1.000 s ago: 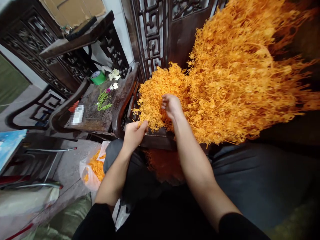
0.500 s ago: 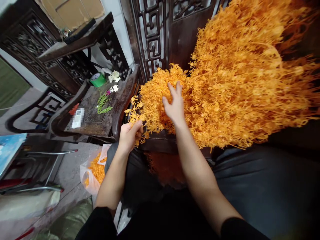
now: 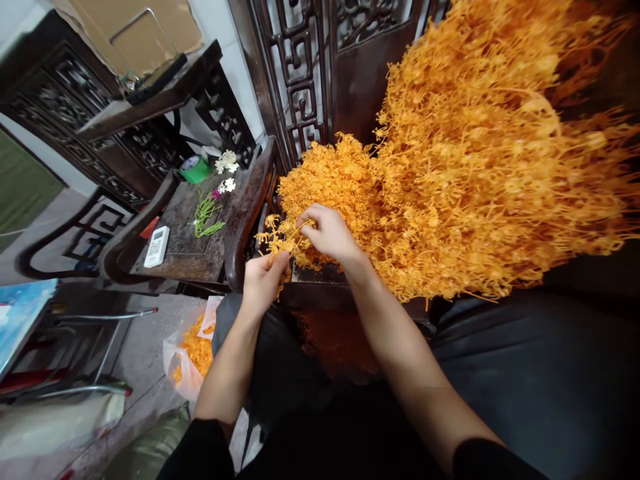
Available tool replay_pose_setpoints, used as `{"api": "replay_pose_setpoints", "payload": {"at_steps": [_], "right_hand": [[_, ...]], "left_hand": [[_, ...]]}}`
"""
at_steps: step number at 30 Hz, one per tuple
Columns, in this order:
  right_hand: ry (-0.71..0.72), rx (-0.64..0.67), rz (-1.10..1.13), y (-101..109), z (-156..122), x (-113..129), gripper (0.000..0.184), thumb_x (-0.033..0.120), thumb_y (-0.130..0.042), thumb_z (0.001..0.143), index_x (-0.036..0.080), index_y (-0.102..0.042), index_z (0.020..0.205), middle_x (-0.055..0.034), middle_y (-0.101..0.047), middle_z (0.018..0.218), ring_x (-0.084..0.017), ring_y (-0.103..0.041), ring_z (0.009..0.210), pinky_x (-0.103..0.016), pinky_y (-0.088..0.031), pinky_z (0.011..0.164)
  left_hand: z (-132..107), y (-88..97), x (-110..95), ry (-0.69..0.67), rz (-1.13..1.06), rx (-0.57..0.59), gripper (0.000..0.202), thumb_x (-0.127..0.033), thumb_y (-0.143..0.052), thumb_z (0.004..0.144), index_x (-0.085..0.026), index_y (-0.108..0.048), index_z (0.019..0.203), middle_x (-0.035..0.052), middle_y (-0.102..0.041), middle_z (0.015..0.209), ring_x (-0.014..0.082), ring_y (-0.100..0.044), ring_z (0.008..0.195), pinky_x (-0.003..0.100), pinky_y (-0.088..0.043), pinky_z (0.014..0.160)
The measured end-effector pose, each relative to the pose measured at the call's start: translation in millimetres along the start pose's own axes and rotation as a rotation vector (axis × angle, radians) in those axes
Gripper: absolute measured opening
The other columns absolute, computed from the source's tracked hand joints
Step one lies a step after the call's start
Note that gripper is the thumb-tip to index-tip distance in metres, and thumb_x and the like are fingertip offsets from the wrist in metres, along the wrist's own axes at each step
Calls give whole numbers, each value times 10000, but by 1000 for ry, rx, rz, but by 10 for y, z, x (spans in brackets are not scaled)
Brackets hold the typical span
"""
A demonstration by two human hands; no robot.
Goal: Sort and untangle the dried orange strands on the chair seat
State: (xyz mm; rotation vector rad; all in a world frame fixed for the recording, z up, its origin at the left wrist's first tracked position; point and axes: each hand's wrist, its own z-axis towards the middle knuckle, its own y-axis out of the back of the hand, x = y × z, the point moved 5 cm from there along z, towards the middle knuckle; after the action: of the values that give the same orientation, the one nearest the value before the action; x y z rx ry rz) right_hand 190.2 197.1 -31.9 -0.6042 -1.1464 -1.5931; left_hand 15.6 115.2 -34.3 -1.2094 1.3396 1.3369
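Observation:
A bunch of orange plastic flower stems [image 3: 273, 237] is gripped in my left hand [image 3: 265, 280], thumb pressed on top, just beside the dark wooden bench edge. Above and to its right, my right hand [image 3: 327, 232] is closed in a pinch on a thin orange stem [image 3: 305, 225] that reaches toward the left hand's bunch. Behind both hands lies a small heap of orange plastic flowers [image 3: 333, 173]. A far larger heap of the same flowers [image 3: 480, 167] fills the right side. The tips of my right fingers are partly hidden.
On the wooden side table [image 3: 185, 243] to the left are green tape [image 3: 195, 169], a white remote control [image 3: 157, 247], white flowers [image 3: 227, 161] and green stems [image 3: 206, 215]. A plastic bag [image 3: 193, 350] with orange pieces stands on the floor. Carved wooden panels [image 3: 303, 80] rise behind.
My right hand has come down and left from the small heap, closing its spread fingers on a stem near my left hand. My left hand keeps its bunch.

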Motion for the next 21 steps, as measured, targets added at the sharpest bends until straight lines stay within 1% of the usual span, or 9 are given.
{"api": "replay_pose_setpoints", "payload": {"at_steps": [2, 5, 8, 11, 15, 16, 18, 20, 21], "right_hand": [[17, -38, -91, -26, 54, -19, 197, 87, -560, 843, 162, -742, 835, -91, -707, 958, -238, -664, 958, -415, -518, 986], [24, -48, -163, -113, 124, -59, 220, 93, -526, 881, 158, -735, 852, -107, -688, 960, -248, -651, 961, -429, -516, 1011], [32, -57, -213, -222, 194, -140, 257, 69, -491, 878, 149, -732, 921, -129, -671, 1025, -257, -634, 1013, -447, -512, 1052], [-57, -170, -204, -167, 269, -357, 275, 43, -505, 830, 154, -720, 961, -142, -664, 1092, -269, -620, 1077, -472, -507, 1075], [-266, -321, -156, 146, 301, -760, 204, 89, -516, 843, 163, -705, 866, -128, -688, 967, -275, -653, 1003, -506, -516, 1040], [-294, -337, -148, 211, 293, -831, 218, 102, -505, 857, 156, -713, 897, -118, -694, 931, -268, -667, 961, -500, -529, 1013], [-332, -351, -121, 275, 272, -920, 282, 132, -485, 891, 137, -726, 1037, -90, -708, 862, -244, -689, 844, -466, -567, 923], [-352, -348, -98, 258, 263, -945, 342, 167, -475, 925, 110, -715, 1162, -77, -721, 814, -229, -696, 743, -438, -589, 842], [-353, -348, -94, 236, 270, -937, 353, 182, -475, 938, 100, -715, 1183, -85, -733, 818, -234, -706, 745, -439, -591, 843]], "left_hand": [[0, -26, 20, -38, 75, 3, 527, -553, -709, 880, -166, -566, 553, -49, -420, 455, 59, -329, 407, 221, -218, 422], [34, -48, -4, -80, 175, -10, 519, -522, -659, 911, -176, -544, 542, -49, -405, 461, 71, -334, 429, 233, -228, 444], [76, -24, -66, -123, 328, -44, 506, -474, -640, 907, -181, -517, 513, -44, -389, 467, 79, -331, 455, 243, -230, 463], [76, 42, -93, -150, 394, -66, 506, -454, -635, 892, -184, -501, 485, -38, -382, 466, 83, -337, 463, 244, -242, 471], [22, 129, -41, -63, 218, -58, 492, -470, -642, 886, -186, -530, 501, -36, -405, 450, 80, -338, 423, 237, -238, 437], [12, 129, -34, -36, 158, -47, 488, -474, -648, 883, -183, -539, 506, -37, -405, 445, 76, -331, 412, 232, -228, 426], [7, 96, -40, 9, 48, -13, 480, -472, -669, 871, -175, -549, 512, -43, -398, 436, 63, -311, 393, 221, -202, 409], [21, 41, -62, 43, -45, 27, 475, -466, -696, 852, -169, -549, 512, -52, -379, 424, 51, -286, 378, 211, -175, 396], [32, 15, -73, 60, -81, 42, 474, -466, -710, 841, -168, -548, 510, -55, -370, 416, 47, -277, 370, 208, -164, 389]]}}
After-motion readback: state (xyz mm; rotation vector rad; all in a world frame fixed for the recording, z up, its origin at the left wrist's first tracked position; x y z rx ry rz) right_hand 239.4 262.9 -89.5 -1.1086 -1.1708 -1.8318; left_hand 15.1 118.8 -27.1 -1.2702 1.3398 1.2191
